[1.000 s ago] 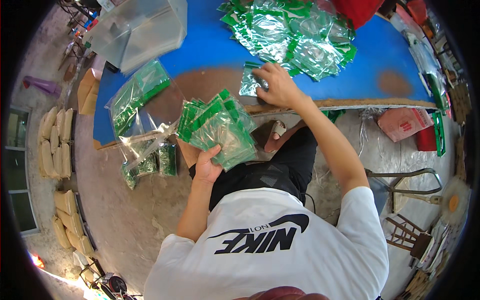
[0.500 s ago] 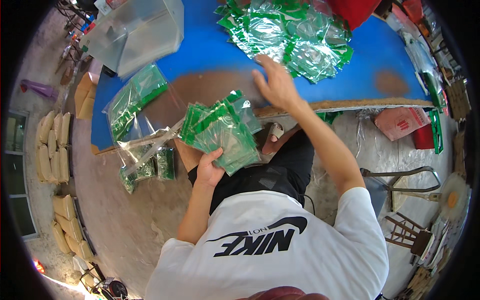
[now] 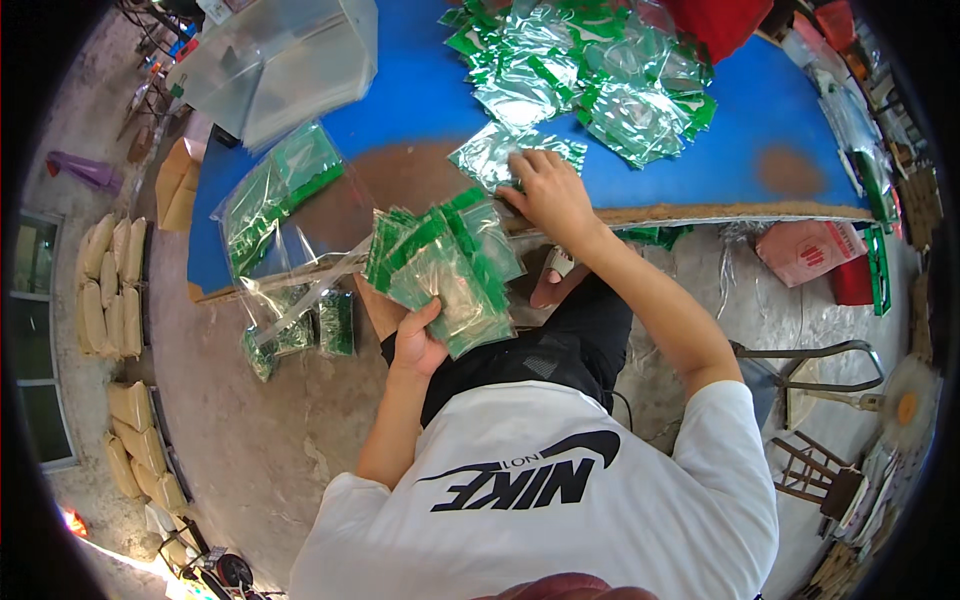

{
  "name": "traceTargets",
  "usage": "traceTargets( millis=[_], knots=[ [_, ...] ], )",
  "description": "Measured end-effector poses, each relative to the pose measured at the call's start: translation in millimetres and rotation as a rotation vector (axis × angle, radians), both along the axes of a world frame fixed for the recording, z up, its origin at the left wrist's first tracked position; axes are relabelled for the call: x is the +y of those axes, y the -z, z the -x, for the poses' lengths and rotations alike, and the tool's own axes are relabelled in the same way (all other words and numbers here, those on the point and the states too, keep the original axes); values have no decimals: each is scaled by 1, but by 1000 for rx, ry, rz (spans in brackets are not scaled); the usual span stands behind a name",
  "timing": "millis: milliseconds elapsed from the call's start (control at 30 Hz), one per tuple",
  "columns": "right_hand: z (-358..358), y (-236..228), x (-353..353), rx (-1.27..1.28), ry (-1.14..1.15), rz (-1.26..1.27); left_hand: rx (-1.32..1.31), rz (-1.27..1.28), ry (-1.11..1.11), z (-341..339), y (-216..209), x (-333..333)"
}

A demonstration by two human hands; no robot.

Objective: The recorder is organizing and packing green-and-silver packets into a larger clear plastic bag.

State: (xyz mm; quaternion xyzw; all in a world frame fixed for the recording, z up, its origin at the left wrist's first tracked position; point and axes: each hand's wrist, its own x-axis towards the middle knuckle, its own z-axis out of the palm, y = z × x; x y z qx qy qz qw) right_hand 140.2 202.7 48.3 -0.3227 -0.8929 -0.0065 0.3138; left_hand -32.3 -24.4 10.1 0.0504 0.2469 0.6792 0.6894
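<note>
My left hand (image 3: 420, 340) grips a fanned stack of green-edged clear plastic packets (image 3: 448, 285) above my lap, just off the table's near edge. On the blue table my right hand (image 3: 548, 195) lies on a single shiny packet (image 3: 490, 155), its fingers bent over the near side. Whether those fingers pinch the packet or only press on it, I cannot tell. Behind it spreads a loose pile of similar packets (image 3: 620, 90). To the left, a large clear bag (image 3: 285, 200) holds more green-edged packets and hangs partly over the edge.
A stack of clear plastic sheets or bags (image 3: 300, 90) lies at the table's back left. Something red (image 3: 715, 25) sits at the back right. Filled green packets (image 3: 335, 322) are below the table's left edge. A metal-framed chair (image 3: 810, 365) stands at right.
My right hand has come nearer to me, and one packet has slid with it from the pile. The left hand still holds its stack in nearly the same place.
</note>
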Motion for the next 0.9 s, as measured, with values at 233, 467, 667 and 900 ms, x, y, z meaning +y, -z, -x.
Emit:
traceTargets(
  millis=[233, 467, 667, 900],
  knots=[
    [-4, -17, 12, 8, -55, 87, 280, 49, 19, 14, -12, -2],
    [12, -47, -64, -53, -716, -51, 269, 40, -86, 5, -43, 6],
    [47, -11, -43, -12, -104, 101, 372, 75, -250, 30, -15, -10],
    [4, -9, -37, 183, -283, 143, 284, 174, -124, 55, -22, -29]
  ],
)
